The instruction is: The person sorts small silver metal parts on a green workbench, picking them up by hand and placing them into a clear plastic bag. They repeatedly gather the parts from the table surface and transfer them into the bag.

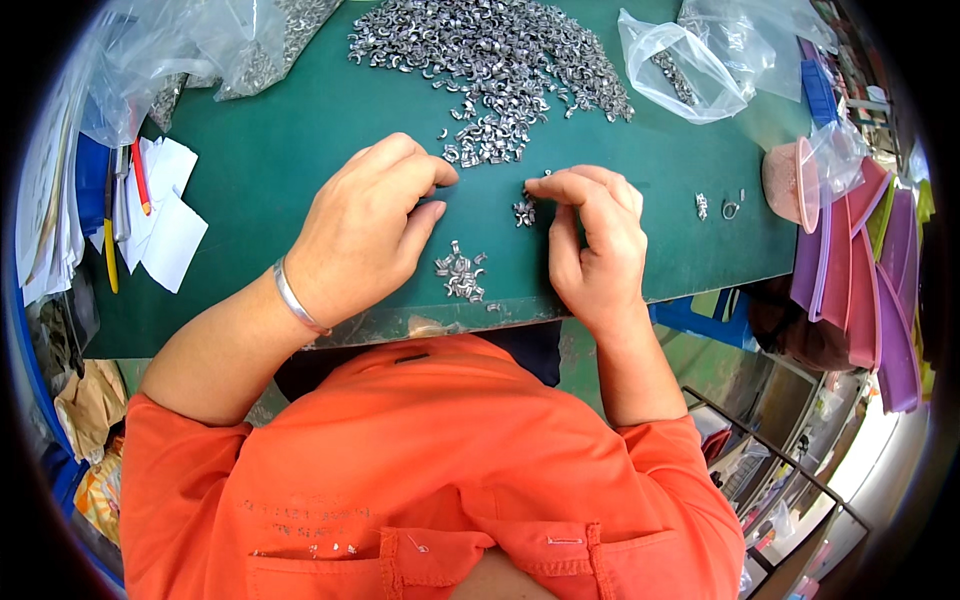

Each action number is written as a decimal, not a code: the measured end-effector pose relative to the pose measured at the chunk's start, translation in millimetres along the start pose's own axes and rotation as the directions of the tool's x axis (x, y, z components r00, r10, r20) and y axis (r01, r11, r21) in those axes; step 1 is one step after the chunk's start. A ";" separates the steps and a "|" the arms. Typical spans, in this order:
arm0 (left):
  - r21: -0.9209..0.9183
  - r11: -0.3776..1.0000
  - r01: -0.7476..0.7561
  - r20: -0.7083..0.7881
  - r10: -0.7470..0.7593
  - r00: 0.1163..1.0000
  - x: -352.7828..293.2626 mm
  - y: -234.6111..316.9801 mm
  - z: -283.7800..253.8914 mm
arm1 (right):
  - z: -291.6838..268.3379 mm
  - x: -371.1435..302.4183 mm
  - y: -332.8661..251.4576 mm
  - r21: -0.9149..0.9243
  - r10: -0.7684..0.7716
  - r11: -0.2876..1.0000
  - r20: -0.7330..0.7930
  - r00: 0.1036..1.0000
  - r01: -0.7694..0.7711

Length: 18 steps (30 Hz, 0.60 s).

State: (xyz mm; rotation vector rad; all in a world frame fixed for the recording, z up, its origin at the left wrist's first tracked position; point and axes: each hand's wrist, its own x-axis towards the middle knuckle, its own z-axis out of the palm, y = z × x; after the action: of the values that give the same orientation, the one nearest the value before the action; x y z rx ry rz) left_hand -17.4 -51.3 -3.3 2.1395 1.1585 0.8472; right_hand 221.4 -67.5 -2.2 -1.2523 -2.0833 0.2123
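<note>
Over the green table, my left hand (372, 215) has its thumb and index finger apart, with nothing visible between them; its other fingers curl under, hidden. Opposite it, my right hand (600, 235) reaches with its index fingertip to a small cluster of metal pieces (524, 213), its thumb held away. A second small group of curved metal pieces (460, 274) lies nearer the table's front edge, between my hands. Beyond both hands spreads a large heap of small curved metal pieces (490, 60), trailing down toward my fingers.
Clear plastic bags of metal parts (270, 50) stand far left, and an opened clear bag (690, 75) far right. Papers (172, 235), a red pen (140, 178) and a yellow-handled tool (111, 262) lie left. At right are a pink cup (790, 185) and coloured bins (850, 270).
</note>
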 end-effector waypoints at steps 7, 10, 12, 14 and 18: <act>-0.009 1.000 0.005 0.010 -0.005 1.000 0.7 0.1 -0.2 | 14.5 -12.8 -10.0 0.066 -0.128 0.990 0.056 0.990 0.124; 0.018 1.000 0.001 0.021 -0.001 1.000 2.4 1.6 -0.9 | 6.1 -20.0 -2.8 0.021 -0.140 0.990 0.043 0.989 0.139; 0.008 1.000 0.007 0.023 -0.007 1.000 1.5 0.3 -0.3 | -7.4 -23.9 7.4 -0.062 -0.124 0.990 0.034 0.992 0.126; 0.015 0.999 -0.035 -0.004 0.035 0.999 1.9 1.0 1.9 | -19.2 -28.1 20.6 -0.234 -0.083 0.969 -0.018 0.996 0.077; 0.092 0.948 -0.304 -0.031 0.308 0.951 17.7 11.0 12.0 | -25.3 -32.8 31.4 -0.292 -0.044 0.956 -0.100 0.994 0.013</act>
State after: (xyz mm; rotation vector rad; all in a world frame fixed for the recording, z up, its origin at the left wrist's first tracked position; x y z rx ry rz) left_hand 4.6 -43.3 1.5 2.4237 0.9098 1.0001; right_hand 269.7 -83.4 -13.2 -1.3703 -2.0915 -0.1790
